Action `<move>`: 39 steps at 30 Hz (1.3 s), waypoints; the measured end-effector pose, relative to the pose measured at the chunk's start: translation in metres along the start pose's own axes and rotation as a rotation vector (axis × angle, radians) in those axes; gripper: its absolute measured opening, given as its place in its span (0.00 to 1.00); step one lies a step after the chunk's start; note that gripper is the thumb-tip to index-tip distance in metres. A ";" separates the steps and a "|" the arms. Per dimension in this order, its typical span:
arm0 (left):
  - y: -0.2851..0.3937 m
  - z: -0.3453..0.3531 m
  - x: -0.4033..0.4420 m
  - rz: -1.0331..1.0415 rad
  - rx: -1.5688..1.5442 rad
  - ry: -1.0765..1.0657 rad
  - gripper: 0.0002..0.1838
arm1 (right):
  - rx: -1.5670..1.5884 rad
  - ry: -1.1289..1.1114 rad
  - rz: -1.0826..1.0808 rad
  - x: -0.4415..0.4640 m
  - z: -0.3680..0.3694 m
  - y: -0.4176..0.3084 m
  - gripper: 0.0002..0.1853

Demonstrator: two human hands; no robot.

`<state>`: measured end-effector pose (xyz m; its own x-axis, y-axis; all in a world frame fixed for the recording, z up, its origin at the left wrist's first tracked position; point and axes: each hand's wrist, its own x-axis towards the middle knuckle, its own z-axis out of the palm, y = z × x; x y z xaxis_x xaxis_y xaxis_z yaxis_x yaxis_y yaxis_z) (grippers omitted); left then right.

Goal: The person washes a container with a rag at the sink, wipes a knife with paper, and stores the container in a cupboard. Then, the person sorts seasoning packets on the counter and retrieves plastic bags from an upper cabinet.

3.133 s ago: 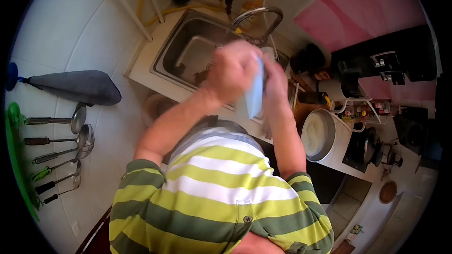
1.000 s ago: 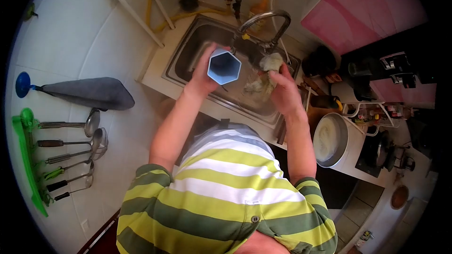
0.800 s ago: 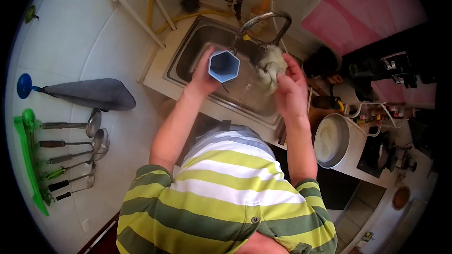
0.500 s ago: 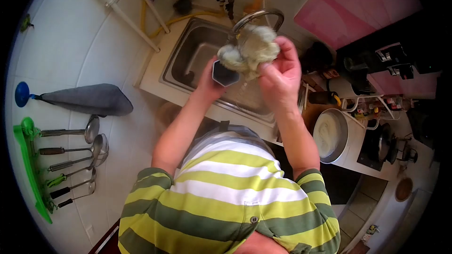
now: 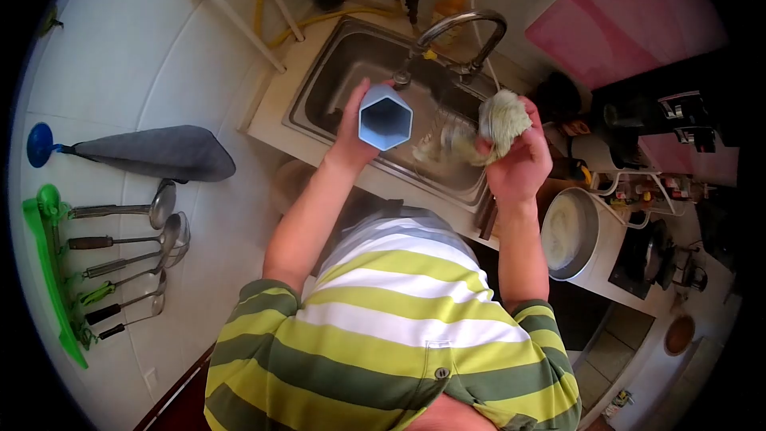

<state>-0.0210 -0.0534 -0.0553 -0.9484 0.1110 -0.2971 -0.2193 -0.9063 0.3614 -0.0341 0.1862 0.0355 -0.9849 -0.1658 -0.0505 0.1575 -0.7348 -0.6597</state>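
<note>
My left hand [image 5: 349, 134] is wrapped round a light blue hexagonal cup [image 5: 384, 118], its open mouth turned toward me. In my right hand [image 5: 523, 164] is a crumpled, pale greenish washcloth [image 5: 503, 121], gripped between thumb and fingers. Both hands are over the near side of the steel sink [image 5: 319, 72], with the cloth to the right of the cup and apart from it. Behind them, the curved tap [image 5: 469, 19] arches over the basin. Blurred pale shapes, perhaps splashing water, show in the basin below the cloth.
A round metal pan [image 5: 570, 233] with a whitish inside stands on the right counter, near a white wire rack [image 5: 634, 191]. Ladles and spoons [image 5: 128, 243] hang from a green holder [image 5: 54, 279] on the left wall, below a grey cloth [image 5: 155, 162].
My right hand has drawn the cloth away from the cup, to the right and lower. The cup has tilted so its mouth faces me more. The view has shifted slightly.
</note>
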 end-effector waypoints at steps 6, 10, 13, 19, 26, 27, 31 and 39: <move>0.002 -0.002 0.004 0.033 0.057 -0.063 0.22 | -1.116 -0.801 -0.357 -0.023 0.035 0.001 0.23; 0.004 0.015 0.001 0.080 0.138 0.013 0.23 | -1.299 -0.797 -0.193 -0.035 0.062 0.013 0.28; -0.005 0.024 0.003 0.296 0.290 0.110 0.21 | -1.416 -0.774 0.090 -0.016 0.056 0.030 0.28; 0.007 0.029 -0.001 0.785 0.707 0.171 0.26 | -1.496 -0.812 0.349 0.010 0.056 0.032 0.27; 0.062 0.029 -0.013 0.612 0.180 0.004 0.26 | -0.836 -0.622 0.097 -0.011 0.058 -0.009 0.19; 0.074 0.017 -0.012 0.494 -0.033 -0.059 0.26 | -0.766 -0.571 0.074 -0.010 0.059 -0.014 0.17; 0.072 0.022 -0.017 0.449 -0.008 -0.068 0.26 | -0.599 -0.477 -0.202 -0.004 0.063 -0.025 0.14; 0.018 0.039 -0.019 0.598 0.570 -0.154 0.30 | -1.010 -0.792 -0.841 0.002 0.106 0.011 0.23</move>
<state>-0.0160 -0.0562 -0.0091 -0.9532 -0.2304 0.1958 0.2875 -0.4900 0.8229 -0.0263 0.1074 0.1077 -0.4192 -0.4816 0.7696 -0.8434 -0.1072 -0.5265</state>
